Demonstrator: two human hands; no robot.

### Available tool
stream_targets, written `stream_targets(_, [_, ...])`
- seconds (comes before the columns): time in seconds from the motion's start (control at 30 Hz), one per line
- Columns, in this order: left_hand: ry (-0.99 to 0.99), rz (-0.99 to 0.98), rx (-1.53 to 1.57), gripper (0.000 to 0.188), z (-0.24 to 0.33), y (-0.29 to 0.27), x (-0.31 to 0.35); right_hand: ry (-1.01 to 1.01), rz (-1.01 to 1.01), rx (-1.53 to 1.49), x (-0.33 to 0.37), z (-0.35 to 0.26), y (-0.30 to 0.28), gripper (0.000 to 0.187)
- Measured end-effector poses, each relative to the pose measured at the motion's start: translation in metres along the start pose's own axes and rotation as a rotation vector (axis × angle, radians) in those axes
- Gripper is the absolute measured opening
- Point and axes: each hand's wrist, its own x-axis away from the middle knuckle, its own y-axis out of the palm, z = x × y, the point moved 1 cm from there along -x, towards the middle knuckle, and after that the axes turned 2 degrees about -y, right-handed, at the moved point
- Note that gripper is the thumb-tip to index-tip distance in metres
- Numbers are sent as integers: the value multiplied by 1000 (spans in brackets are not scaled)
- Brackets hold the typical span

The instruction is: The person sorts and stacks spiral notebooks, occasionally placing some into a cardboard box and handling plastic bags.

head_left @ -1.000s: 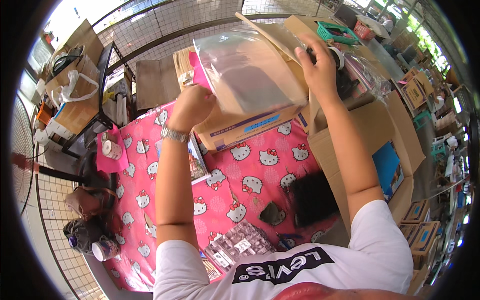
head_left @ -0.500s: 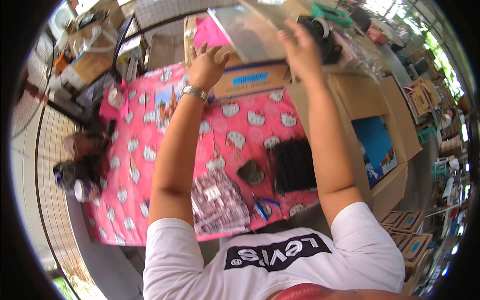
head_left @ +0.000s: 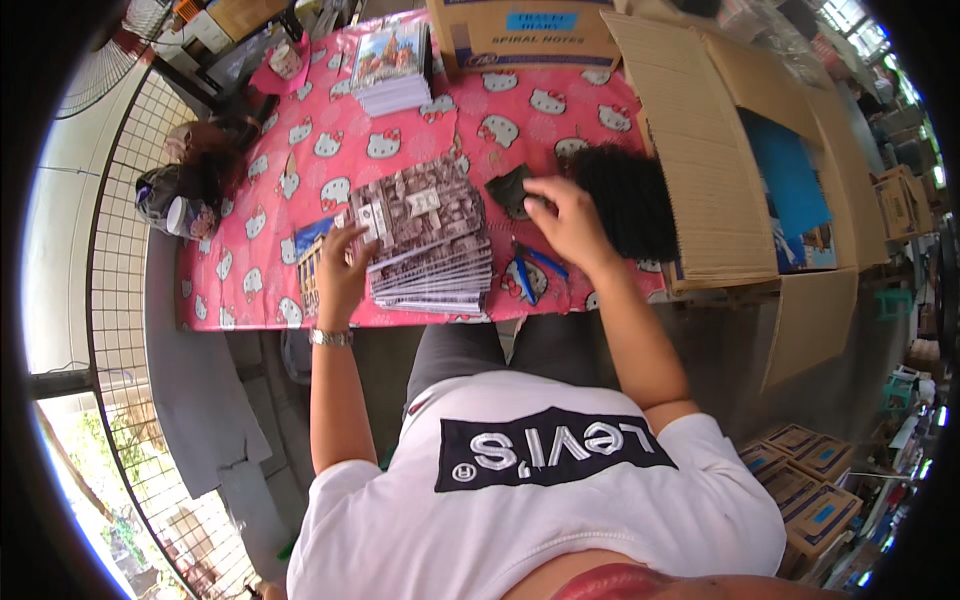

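A fanned stack of greyish-brown patterned covers or notebooks [head_left: 430, 235] lies near the table's front edge. My left hand [head_left: 343, 270] is at its left side, fingers curved and apart, over a blue-and-tan picture booklet [head_left: 312, 252]. Whether the fingertips touch the top cover I cannot tell. My right hand [head_left: 568, 222] hovers beside a small dark crumpled cloth [head_left: 508, 190], thumb and fingers apart with nothing visible between them. Just below that hand, blue-handled pliers or cutters [head_left: 530, 272] rest on the table. A bundle of black bristle-like strands [head_left: 622, 200] lies to its right.
The pink patterned tablecloth [head_left: 265, 215] covers the table. A stack of picture-covered notebooks [head_left: 390, 70] and a cardboard box [head_left: 525, 35] stand at the back. An opened carton [head_left: 700, 150] borders the right. Cups and a dark bag [head_left: 165, 195] sit at the left edge.
Both hands have drawn back from the boxes at the far side to the near part of the table. The view has tilted down toward my body.
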Motion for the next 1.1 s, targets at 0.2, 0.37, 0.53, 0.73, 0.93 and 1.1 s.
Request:
stream_targets(0.2, [335, -183, -102, 30, 27, 60, 7, 77, 6, 175, 17, 22, -11, 33])
stream_targets(0.37, [401, -151, -216, 35, 23, 81, -1, 46, -375, 92, 21, 16, 68, 57])
stream_targets(0.53, [434, -114, -326, 41, 26, 73, 11, 146, -519, 175, -4, -12, 71, 45])
stream_targets(0.73, [392, -117, -351, 49, 19, 65, 20, 17, -670, 186, -15, -45, 75, 31])
stream_targets(0.93, [476, -182, -343, 41, 13, 53, 17, -104, -643, 243, -12, -42, 72, 39])
stream_targets(1.1, [511, -247, -567, 14, 31, 34, -5, 147, -537, -118, -15, -28, 69, 25])
